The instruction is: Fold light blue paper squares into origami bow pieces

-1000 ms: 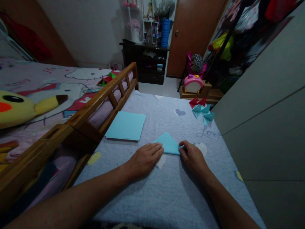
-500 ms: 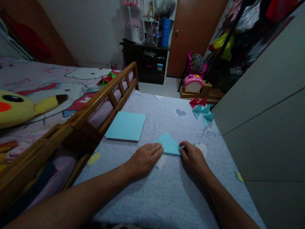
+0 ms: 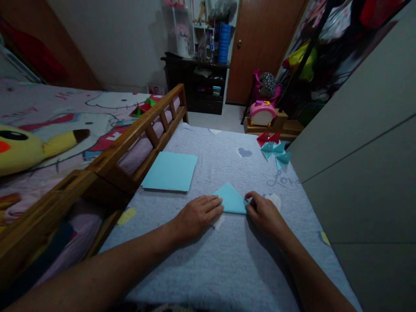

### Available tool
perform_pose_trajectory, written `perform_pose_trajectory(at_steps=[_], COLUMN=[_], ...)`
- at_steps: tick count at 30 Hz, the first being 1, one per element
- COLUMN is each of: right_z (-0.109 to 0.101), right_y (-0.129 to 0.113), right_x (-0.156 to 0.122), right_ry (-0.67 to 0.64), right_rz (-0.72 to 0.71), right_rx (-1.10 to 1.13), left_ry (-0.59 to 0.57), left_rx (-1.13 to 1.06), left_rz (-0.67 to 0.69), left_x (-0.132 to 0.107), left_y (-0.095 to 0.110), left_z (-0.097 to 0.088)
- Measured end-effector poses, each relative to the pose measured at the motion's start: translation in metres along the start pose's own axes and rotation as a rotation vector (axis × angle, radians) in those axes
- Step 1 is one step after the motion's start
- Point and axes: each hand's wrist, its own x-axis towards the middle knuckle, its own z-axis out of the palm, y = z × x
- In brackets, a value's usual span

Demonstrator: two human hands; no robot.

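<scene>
A light blue paper [image 3: 231, 200] folded into a triangle lies on the grey-blue bedspread [image 3: 227, 255]. My left hand [image 3: 197, 215] lies flat, fingers stretched out, with its fingertips on the triangle's left corner. My right hand [image 3: 264, 213] presses the triangle's right corner with curled fingers, thumb and forefinger on the fold. A stack of flat light blue square sheets [image 3: 170, 171] sits to the left, by the wooden rail.
Several folded red and blue paper pieces [image 3: 274, 149] lie at the far right of the bedspread. A wooden bed rail [image 3: 130, 141] runs along the left; a yellow plush toy [image 3: 29, 145] lies beyond it. A grey cabinet wall [image 3: 360, 143] stands to the right.
Both hands stay on the folded triangle with almost no movement. The view has shifted slightly.
</scene>
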Motion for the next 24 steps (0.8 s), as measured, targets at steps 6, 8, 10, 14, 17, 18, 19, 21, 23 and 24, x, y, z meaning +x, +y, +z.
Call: perform_pose_trajectory(at_steps=[6,8,10,14,17,18,19,21,23,24], right_z=[0.0057,0.0054,0.0046,0.0039,0.0045,0.0048,0.0050,0.0053,0.0053,0.0053], right_y=[0.0005,-0.0002,-0.0009,-0.0010,-0.0006,-0.0005,-0.0005,-0.0004,-0.0004,-0.0003], right_x=[0.0011,0.0011,0.0010,0.0008,0.0006,0.0006,0.0006,0.0006,0.0008,0.0009], right_ry=[0.040,0.043,0.043,0.041,0.042,0.041,0.041,0.037,0.035,0.035], right_rz=[0.025,0.025,0.022,0.021,0.022,0.023,0.025,0.028,0.031,0.029], right_rx=[-0.041,-0.046,-0.056,-0.066,-0.062,-0.059,-0.057,-0.057,-0.061,-0.064], left_ry=[-0.051,-0.075,-0.089,-0.091,-0.102,-0.107,-0.110,-0.110,-0.107,-0.104], left_rx=[0.025,0.033,0.040,0.048,0.045,0.043,0.042,0.041,0.040,0.038], left_rz=[-0.031,-0.034,-0.034,-0.038,-0.042,-0.043,-0.044,-0.045,-0.046,-0.045], left_x=[-0.0036,-0.0037,-0.0031,-0.0013,-0.0004,-0.0003,-0.0002,-0.0003,-0.0005,-0.0006], left_y=[-0.0041,-0.0043,-0.0040,-0.0029,-0.0020,-0.0018,-0.0016,-0.0013,-0.0011,-0.0010], left_z=[0.0063,0.0064,0.0058,0.0047,0.0039,0.0036,0.0034,0.0031,0.0034,0.0036])
